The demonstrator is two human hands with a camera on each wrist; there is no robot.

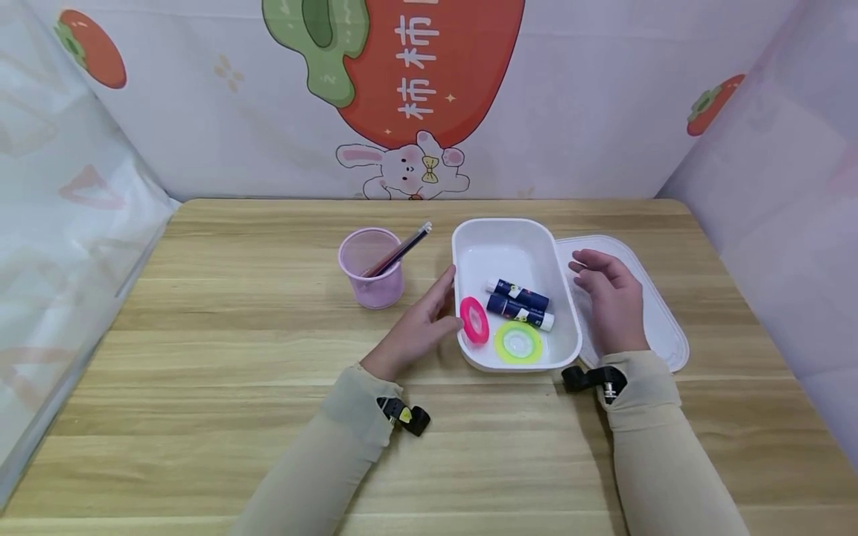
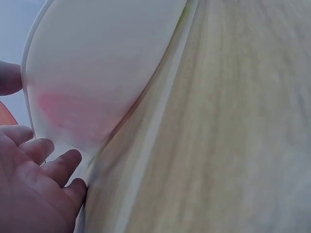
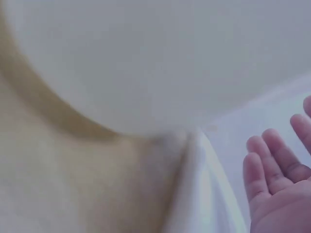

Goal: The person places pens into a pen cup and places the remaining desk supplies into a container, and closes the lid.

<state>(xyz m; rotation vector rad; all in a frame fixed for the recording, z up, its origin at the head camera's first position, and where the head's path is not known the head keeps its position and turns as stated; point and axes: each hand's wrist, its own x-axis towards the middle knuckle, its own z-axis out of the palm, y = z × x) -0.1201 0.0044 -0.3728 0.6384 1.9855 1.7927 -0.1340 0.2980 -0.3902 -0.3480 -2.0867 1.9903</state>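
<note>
My left hand [image 1: 418,331] touches the left wall of a white plastic box [image 1: 496,363], its fingers relaxed along the outside and the thumb at the rim. In the left wrist view, a pink patch shows through the box wall [image 2: 92,53] beside those fingers. Inside lie two dark blue glue sticks [image 1: 519,311] with white ends, a pink tape roll [image 1: 474,320] leaning on the left wall, and a yellow-green tape roll [image 1: 500,345] lying flat. Over the white lid [image 1: 660,335], right of the box, my right hand [image 1: 610,305] hovers with loosely bent fingers and holds nothing.
Left of the box stands a pink cup [image 1: 377,292] with a few pencils [image 1: 405,247] leaning in it. The wooden table [image 1: 234,335] ends at the back against a printed cloth [image 1: 583,134]. Part of the lid's left edge lies behind the box.
</note>
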